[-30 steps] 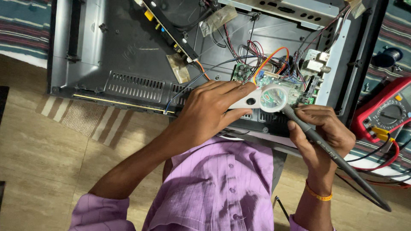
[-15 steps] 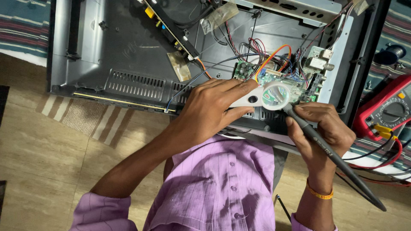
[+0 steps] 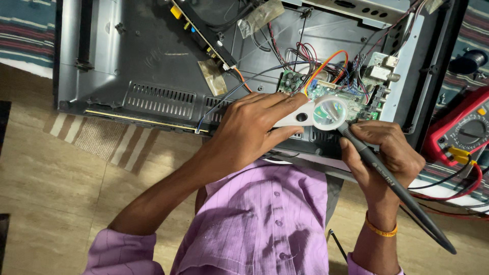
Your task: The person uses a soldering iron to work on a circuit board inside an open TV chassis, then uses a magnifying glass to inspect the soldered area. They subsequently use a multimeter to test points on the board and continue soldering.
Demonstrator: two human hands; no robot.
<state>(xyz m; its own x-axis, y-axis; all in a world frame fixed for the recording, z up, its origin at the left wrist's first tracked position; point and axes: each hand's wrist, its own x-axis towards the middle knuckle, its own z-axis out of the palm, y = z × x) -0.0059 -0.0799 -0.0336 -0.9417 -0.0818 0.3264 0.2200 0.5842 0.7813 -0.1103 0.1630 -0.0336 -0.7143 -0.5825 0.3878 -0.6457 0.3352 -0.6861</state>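
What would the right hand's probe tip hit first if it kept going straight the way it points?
Likely the green circuit board under the magnifier held by the left hand. The right hand aims the black probe up-left beneath the lens; depth is unclear.

Probe tip (image 3: 342, 128) behind magnifier (image 3: 328, 113)

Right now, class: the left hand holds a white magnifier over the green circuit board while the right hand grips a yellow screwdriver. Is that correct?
Not quite. The head view shows the right hand gripping a black probe, not a yellow screwdriver. The left hand does hold the white magnifier over the green circuit board.
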